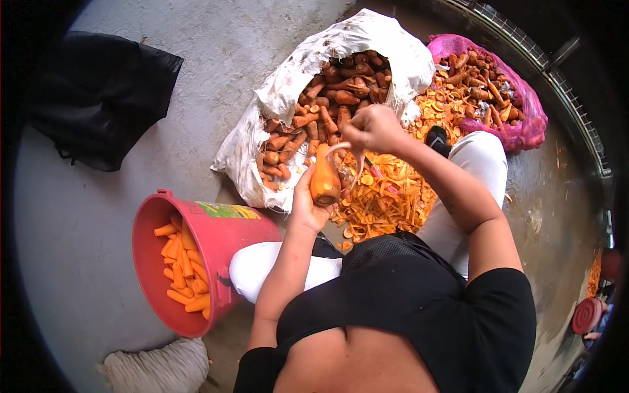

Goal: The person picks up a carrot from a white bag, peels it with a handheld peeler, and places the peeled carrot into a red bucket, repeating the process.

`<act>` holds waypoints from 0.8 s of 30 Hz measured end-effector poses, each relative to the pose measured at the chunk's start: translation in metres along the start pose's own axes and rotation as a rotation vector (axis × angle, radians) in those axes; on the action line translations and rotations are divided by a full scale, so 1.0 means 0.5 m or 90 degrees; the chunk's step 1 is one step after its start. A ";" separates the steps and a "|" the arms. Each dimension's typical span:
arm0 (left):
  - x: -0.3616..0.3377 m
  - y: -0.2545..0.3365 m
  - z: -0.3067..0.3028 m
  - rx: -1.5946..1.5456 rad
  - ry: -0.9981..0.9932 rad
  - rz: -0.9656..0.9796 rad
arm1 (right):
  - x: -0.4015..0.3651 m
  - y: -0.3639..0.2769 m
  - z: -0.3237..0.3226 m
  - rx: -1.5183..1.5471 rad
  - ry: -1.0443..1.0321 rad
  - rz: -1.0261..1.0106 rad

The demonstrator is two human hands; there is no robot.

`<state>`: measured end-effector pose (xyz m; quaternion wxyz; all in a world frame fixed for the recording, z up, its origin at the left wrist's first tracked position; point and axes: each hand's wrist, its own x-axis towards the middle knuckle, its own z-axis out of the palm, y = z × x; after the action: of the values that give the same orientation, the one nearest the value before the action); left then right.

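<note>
By the left hand, a partly peeled carrot is gripped. The right hand is curled closed near it, its contents unclear. Peelings are heaped beside an open white sack; peeled carrots are held in a red bucket.

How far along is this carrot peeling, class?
Done: peeled-looking carrots lie in the red bucket, with peelings heaped on the floor. In hand: the left hand holds a mostly orange carrot. Left to do: many unpeeled carrots in the white sack, so probably much remains. The pink sack's role is unclear.
</note>
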<state>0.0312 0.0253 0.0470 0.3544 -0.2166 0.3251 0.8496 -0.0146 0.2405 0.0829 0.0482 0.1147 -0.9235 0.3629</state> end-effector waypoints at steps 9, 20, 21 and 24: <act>0.017 -0.017 -0.012 -0.085 0.016 -0.022 | -0.029 -0.032 0.066 -0.053 0.159 -0.277; -0.002 -0.016 0.023 -0.020 0.012 0.048 | -0.019 -0.008 0.080 0.000 0.141 -0.294; -0.006 -0.016 0.025 -0.011 0.006 0.051 | -0.015 -0.003 0.083 0.012 0.137 -0.294; -0.034 -0.011 0.024 0.060 -0.091 0.037 | 0.005 0.038 0.048 0.019 0.079 -0.093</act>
<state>0.0448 0.0286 0.0634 0.3618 -0.1290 0.3445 0.8566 -0.0218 0.2369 0.0531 0.1298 0.1596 -0.9023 0.3787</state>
